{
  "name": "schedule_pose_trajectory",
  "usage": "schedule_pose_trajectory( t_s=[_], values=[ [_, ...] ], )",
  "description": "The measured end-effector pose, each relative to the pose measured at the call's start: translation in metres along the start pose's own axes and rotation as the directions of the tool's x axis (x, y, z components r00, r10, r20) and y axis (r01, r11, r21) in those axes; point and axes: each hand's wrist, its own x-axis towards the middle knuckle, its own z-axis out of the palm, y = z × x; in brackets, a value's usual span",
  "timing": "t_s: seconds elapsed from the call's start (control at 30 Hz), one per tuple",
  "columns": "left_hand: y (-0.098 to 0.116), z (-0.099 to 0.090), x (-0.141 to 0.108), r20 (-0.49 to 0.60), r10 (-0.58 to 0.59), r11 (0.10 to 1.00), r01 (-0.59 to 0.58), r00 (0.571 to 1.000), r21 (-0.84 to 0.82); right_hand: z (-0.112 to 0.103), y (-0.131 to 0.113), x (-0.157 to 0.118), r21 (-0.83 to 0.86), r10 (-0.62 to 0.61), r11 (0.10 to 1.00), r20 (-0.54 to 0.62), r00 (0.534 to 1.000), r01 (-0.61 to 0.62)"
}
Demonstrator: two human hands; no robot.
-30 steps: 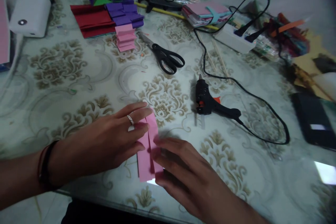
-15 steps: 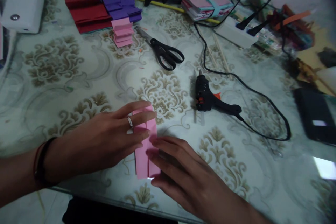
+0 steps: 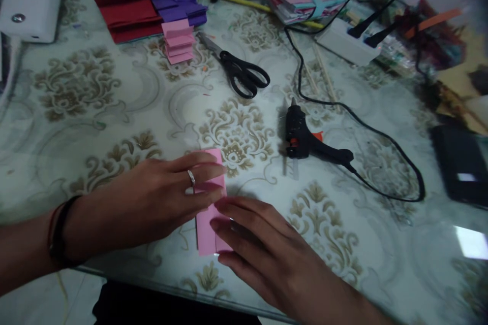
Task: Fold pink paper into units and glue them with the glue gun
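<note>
A narrow strip of folded pink paper [image 3: 206, 233] lies on the patterned tabletop near its front edge, with a crease running along its length. My left hand [image 3: 156, 198], wearing a ring, rests across the upper part of the strip with its fingers stretched out. Against the strip's lower right side, my right hand [image 3: 267, 244] presses with extended, slightly bent fingertips. Farther back stands a small accordion-folded pink paper [image 3: 178, 43]. Black-handled scissors [image 3: 244, 73] lie beside it. Parts of the strip are hidden under my fingers.
To the right lies a black glue gun [image 3: 305, 137], its cord looping to a white power strip [image 3: 348, 43]. Red folded paper [image 3: 127, 15] and purple folded paper [image 3: 175, 5] sit at the back left. A white adapter box [image 3: 30, 5] and a dark phone [image 3: 459, 162] flank them.
My left fingers have shifted slightly right over the pink strip, and the strip's right flap looks pressed flatter. The camera view has tilted a little.
</note>
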Motion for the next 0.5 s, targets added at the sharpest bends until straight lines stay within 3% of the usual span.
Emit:
schedule_pose_trajectory(
  t_s=[0.5],
  values=[
    [0.0028, -0.0006, 0.0006, 0.084, -0.056, 0.998, 0.057, 0.995, -0.005, 0.0017, 0.0009, 0.0005, -0.031, -0.026, 0.999, 0.000, 1.000, 0.026]
  ],
)
